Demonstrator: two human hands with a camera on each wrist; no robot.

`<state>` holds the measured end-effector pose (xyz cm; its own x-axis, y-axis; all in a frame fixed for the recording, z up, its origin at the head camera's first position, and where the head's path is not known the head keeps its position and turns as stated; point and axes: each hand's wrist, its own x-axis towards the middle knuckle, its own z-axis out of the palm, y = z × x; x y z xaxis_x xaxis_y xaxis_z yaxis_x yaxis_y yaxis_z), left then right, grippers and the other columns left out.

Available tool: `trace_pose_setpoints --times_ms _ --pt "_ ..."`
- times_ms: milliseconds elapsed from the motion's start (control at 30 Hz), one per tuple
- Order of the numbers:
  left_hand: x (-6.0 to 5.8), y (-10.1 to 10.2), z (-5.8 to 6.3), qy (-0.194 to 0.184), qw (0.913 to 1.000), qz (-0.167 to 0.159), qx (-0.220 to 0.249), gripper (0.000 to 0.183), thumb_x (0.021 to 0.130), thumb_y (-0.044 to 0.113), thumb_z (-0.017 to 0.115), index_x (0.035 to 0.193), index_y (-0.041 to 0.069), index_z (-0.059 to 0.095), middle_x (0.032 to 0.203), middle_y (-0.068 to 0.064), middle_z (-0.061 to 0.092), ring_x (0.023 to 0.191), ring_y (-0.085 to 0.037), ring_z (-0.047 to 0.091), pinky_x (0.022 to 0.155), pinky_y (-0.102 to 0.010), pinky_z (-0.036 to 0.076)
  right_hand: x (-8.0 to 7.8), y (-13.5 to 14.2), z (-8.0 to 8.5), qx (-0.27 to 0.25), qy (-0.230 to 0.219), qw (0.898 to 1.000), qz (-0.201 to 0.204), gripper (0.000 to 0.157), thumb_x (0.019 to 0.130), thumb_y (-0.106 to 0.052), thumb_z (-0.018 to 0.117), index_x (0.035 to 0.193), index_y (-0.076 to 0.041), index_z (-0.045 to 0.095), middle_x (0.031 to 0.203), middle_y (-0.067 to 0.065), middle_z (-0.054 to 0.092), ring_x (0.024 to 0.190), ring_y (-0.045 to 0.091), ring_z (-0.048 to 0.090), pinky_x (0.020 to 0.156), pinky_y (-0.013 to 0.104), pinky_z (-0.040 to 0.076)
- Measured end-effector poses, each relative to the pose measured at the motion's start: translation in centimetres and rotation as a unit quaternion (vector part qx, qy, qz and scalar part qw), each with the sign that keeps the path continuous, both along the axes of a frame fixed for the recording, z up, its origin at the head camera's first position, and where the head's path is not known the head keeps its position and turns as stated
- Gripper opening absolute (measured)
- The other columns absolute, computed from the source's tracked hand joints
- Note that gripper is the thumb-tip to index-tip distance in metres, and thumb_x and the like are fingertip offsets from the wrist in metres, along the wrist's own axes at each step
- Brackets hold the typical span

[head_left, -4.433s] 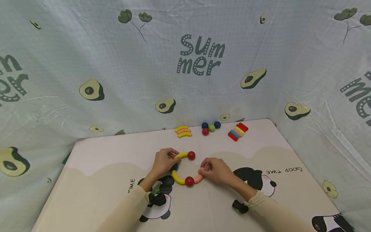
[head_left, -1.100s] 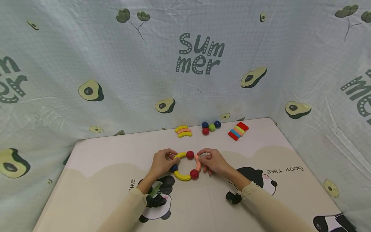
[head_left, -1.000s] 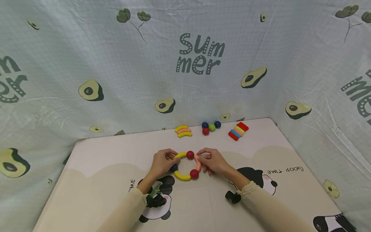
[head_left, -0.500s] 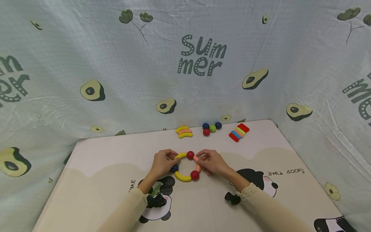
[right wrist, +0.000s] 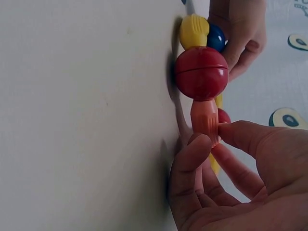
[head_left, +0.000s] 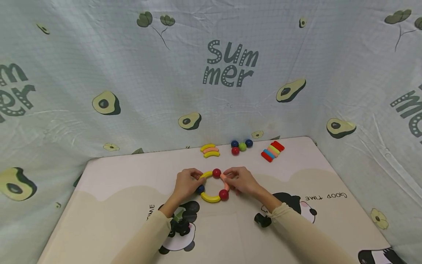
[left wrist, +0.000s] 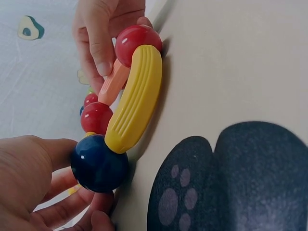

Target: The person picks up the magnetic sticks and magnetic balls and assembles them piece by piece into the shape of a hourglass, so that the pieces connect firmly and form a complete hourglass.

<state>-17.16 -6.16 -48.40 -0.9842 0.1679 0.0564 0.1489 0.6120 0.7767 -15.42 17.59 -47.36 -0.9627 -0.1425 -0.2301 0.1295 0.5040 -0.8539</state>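
Observation:
Both hands hold a ring of toy magnetic rods and balls over the middle of the table. My left hand (head_left: 188, 183) pinches the upper yellow curved rod (head_left: 207, 174) near the blue ball (left wrist: 100, 163); the ball hides part of this grip in the left wrist view. My right hand (head_left: 243, 180) pinches the pink curved rod (right wrist: 205, 118) between thumb and fingers. That rod runs from the far red ball (head_left: 216, 173) to the near red ball (right wrist: 202, 73). The lower yellow curved rod (left wrist: 137, 98) joins the near red ball to the blue ball.
Along the table's back edge lie yellow and pink curved rods (head_left: 211, 154), blue, red and green balls (head_left: 242, 146), and short straight rods (head_left: 273, 151) in several colours. A patterned curtain (head_left: 148, 80) stands behind. The tabletop (head_left: 108, 220) carries panda prints.
The pink rod's free end has swung up to the far red ball, making the open chain a ring. The right hand moved up with it. Lately the ring's near side has risen slightly.

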Motion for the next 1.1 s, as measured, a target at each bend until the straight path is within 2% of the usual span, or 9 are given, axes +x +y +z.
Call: trace_pose_setpoints --times_ms 433,1100 --pt "0.20 0.40 0.03 -0.008 0.9998 0.017 0.006 0.019 0.087 0.016 0.081 0.098 0.002 0.076 0.079 -0.003 0.065 0.073 -0.017 0.055 0.063 -0.026 0.049 -0.52 0.21 0.14 0.024 0.015 1.000 0.012 0.026 0.097 -0.017 0.072 0.123 -0.010 0.073 0.098 0.004 0.072 0.054 0.021 0.056 0.053 0.028 0.050" --pt "0.69 0.05 0.03 -0.013 0.9999 0.002 0.002 0.021 0.088 0.017 0.081 0.101 0.003 0.075 0.083 -0.004 0.068 0.076 -0.018 0.057 0.065 -0.026 0.051 -0.99 0.73 -0.41 0.037 0.025 0.998 0.040 0.028 0.097 -0.019 0.072 0.124 -0.011 0.072 0.099 0.003 0.071 0.061 0.020 0.059 0.056 0.029 0.052"
